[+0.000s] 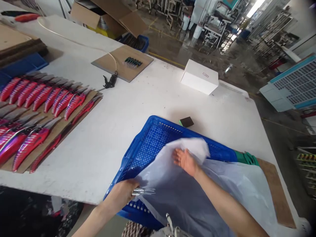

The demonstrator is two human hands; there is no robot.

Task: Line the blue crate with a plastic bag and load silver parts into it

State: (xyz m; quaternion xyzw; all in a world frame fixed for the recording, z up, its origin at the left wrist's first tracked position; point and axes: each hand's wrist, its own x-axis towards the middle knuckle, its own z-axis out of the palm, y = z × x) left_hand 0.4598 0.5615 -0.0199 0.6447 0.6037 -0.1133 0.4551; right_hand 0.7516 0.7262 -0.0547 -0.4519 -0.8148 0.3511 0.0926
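A blue perforated plastic basket (153,138) sits at the table's front edge, with a thin whitish plastic sheet (168,187) spread over much of it. My left hand (125,192) is closed at the basket's left side, around a slim silvery tool with thin prongs (145,191); its exact kind is unclear. The sheet's edge meets those fingers, but whether they pinch it is hidden. Above the sheet, my right hand (186,161) has its fingers apart, beside a raised, blurred fold (195,146). A dark sponge-like block (186,122) lies just beyond the basket.
Pink striped fishing lures (39,93) stand in rows on cardboard at left. Farther back are a black air gun (110,80) on a hose, a board (123,61) with small dark green lures, and a white box (200,77). Brown cardboard (277,191) lies at right.
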